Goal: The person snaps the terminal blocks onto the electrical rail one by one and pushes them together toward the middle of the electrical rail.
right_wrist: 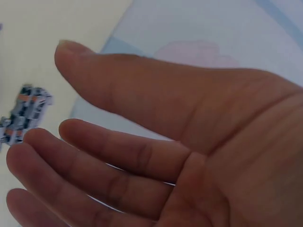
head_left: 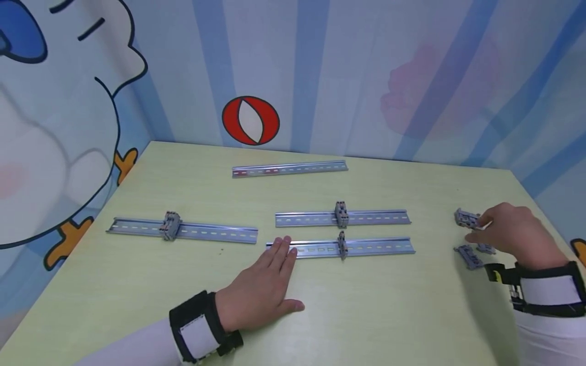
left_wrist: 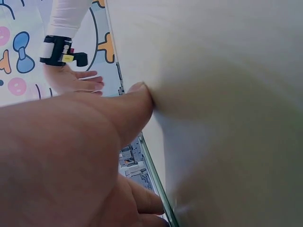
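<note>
My left hand [head_left: 261,292] lies flat, its fingertips on the left end of the front DIN rail [head_left: 380,247]. A thin grey terminal block [head_left: 342,245] sits at the middle of that rail. At the right, my right hand [head_left: 522,236] reaches over loose grey terminal blocks, thumb and fingers apart. One block [head_left: 466,218] lies just beyond the fingertips, another [head_left: 469,257] nearer me, and a third [head_left: 486,248] is partly hidden under the hand. In the right wrist view the fingers are loosely bent with nothing between them, and blocks [right_wrist: 28,111] lie past the fingertips.
Behind the front rail is a second rail [head_left: 380,217] bearing a wider block stack [head_left: 341,214]. To the left lies another rail [head_left: 220,233] with a block stack [head_left: 170,225]. A bare rail [head_left: 293,169] lies farther back, before the printed cloth wall [head_left: 348,76].
</note>
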The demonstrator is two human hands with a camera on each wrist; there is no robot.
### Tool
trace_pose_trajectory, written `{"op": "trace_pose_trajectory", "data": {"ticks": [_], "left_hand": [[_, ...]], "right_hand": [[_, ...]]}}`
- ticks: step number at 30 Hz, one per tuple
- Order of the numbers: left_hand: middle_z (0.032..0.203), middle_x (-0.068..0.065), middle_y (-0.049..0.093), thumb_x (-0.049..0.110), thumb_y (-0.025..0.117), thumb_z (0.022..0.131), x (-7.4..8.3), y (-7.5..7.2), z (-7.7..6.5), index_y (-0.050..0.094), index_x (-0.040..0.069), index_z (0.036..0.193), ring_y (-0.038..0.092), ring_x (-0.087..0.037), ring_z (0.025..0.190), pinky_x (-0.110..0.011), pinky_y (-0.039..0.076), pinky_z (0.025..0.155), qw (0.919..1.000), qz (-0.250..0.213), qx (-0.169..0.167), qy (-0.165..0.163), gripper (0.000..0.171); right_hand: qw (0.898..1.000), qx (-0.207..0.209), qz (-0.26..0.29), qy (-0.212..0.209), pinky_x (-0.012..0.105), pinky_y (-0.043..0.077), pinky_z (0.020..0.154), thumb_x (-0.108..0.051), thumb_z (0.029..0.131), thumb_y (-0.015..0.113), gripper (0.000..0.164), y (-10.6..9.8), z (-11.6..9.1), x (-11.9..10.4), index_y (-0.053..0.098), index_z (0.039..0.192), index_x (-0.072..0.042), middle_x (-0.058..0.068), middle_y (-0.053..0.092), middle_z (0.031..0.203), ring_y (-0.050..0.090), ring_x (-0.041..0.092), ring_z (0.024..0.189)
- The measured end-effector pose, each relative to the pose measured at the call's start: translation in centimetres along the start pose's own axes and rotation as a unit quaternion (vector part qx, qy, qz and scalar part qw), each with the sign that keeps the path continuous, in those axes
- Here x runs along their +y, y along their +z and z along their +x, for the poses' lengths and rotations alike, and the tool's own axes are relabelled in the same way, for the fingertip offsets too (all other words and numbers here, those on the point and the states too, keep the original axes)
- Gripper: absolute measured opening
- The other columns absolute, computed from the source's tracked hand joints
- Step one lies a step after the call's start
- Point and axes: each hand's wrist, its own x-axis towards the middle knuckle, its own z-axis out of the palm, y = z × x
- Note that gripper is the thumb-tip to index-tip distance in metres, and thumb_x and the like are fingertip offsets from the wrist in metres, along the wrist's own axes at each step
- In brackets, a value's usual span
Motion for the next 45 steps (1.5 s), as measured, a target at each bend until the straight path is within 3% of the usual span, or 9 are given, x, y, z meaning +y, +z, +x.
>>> {"op": "trace_pose_trajectory", "data": {"ticks": [3, 5, 8, 14, 18, 23, 32, 40, 45], "left_hand": [[0.159, -0.026, 0.012, 0.06, 0.048, 0.095, 0.1, -0.1, 0.0, 0.023, -0.006, 0.151, 0.01, -0.037, 0.148, -0.044, 0.018, 0.119, 1.0, -0.001, 0.002, 0.0, 0.091], [0.16, -0.025, 0.012, 0.06, 0.048, 0.095, 0.1, -0.1, 0.1, 0.023, -0.006, 0.151, 0.01, -0.037, 0.148, -0.044, 0.018, 0.119, 1.0, 0.001, 0.001, -0.001, 0.09], [0.16, -0.025, 0.012, 0.06, 0.048, 0.095, 0.2, -0.1, 0.1, 0.023, -0.006, 0.151, 0.01, -0.037, 0.148, -0.044, 0.018, 0.119, 1.0, 0.001, 0.001, -0.003, 0.091], [0.159, -0.026, 0.013, 0.06, 0.048, 0.095, 0.2, -0.1, 0.1, 0.024, -0.007, 0.151, 0.011, -0.038, 0.148, -0.044, 0.019, 0.119, 1.0, 0.005, 0.005, -0.005, 0.09], [0.159, -0.026, 0.013, 0.06, 0.047, 0.095, 0.2, -0.1, 0.1, 0.023, -0.006, 0.151, 0.01, -0.037, 0.148, -0.043, 0.018, 0.119, 1.0, 0.006, 0.004, -0.005, 0.091], [0.16, -0.025, 0.012, 0.061, 0.047, 0.095, 0.1, 0.0, 0.1, 0.023, -0.006, 0.151, 0.01, -0.037, 0.148, -0.043, 0.018, 0.119, 1.0, 0.008, 0.004, -0.002, 0.091], [0.159, -0.026, 0.013, 0.061, 0.047, 0.095, 0.0, 0.0, 0.1, 0.023, -0.006, 0.151, 0.01, -0.038, 0.148, -0.044, 0.018, 0.119, 0.9999, 0.011, 0.006, -0.002, 0.091], [0.159, -0.026, 0.013, 0.061, 0.047, 0.095, 0.0, 0.1, 0.1, 0.023, -0.006, 0.151, 0.01, -0.038, 0.148, -0.044, 0.018, 0.119, 0.9999, 0.009, 0.008, -0.003, 0.091], [0.159, -0.026, 0.013, 0.061, 0.047, 0.095, 0.0, 0.1, 0.1, 0.023, -0.006, 0.151, 0.01, -0.038, 0.148, -0.044, 0.018, 0.119, 0.9999, 0.009, 0.005, -0.003, 0.091]], "right_hand": [[0.999, -0.037, 0.005, 0.013, 0.041, 0.049, 0.054, -0.027, 0.082, 0.075, 0.048, 0.7, 0.7, 0.9, 0.065, 0.1, 0.015, 0.029, 0.063, 0.09, 0.06, 0.033, 0.069], [0.998, -0.051, 0.011, 0.022, 0.036, 0.045, 0.051, -0.028, 0.082, 0.076, 0.037, 1.3, 1.1, 1.4, 0.067, 0.084, 0.008, 0.017, 0.061, 0.071, 0.056, 0.027, 0.061], [0.996, -0.075, 0.017, 0.034, 0.033, 0.04, 0.05, -0.03, 0.08, 0.077, 0.034, 1.8, 1.5, 1.8, 0.067, 0.08, 0.002, 0.005, 0.056, 0.064, 0.05, 0.021, 0.057], [0.993, -0.117, 0.023, 0.022, 0.034, 0.045, 0.052, -0.027, 0.08, 0.078, 0.037, 2.1, 2.1, 2.1, 0.069, 0.091, 0.007, 0.012, 0.062, 0.077, 0.053, 0.022, 0.06], [0.992, -0.122, 0.024, 0.005, 0.034, 0.047, 0.053, -0.02, 0.08, 0.077, 0.031, 2.2, 2.3, 2.1, 0.07, 0.091, 0.007, 0.012, 0.065, 0.079, 0.055, 0.02, 0.06], [0.991, -0.13, 0.034, -0.014, 0.036, 0.053, 0.057, -0.016, 0.079, 0.077, 0.038, 2.3, 2.7, 2.1, 0.066, 0.101, 0.014, 0.023, 0.066, 0.091, 0.063, 0.021, 0.066], [0.993, -0.096, 0.012, -0.065, 0.043, 0.055, 0.065, -0.011, 0.078, 0.078, 0.049, 3.0, 3.4, 1.2, 0.058, 0.11, 0.02, 0.033, 0.062, 0.101, 0.063, 0.041, 0.088], [0.996, -0.058, 0.036, -0.049, 0.039, 0.053, 0.06, -0.014, 0.075, 0.081, 0.042, 3.2, 3.3, 0.8, 0.065, 0.1, 0.016, 0.023, 0.066, 0.088, 0.063, 0.027, 0.074], [0.997, -0.048, 0.044, -0.037, 0.039, 0.052, 0.06, -0.018, 0.075, 0.082, 0.045, 3.4, 3.2, 0.2, 0.063, 0.1, 0.014, 0.022, 0.065, 0.088, 0.062, 0.027, 0.074]]}}
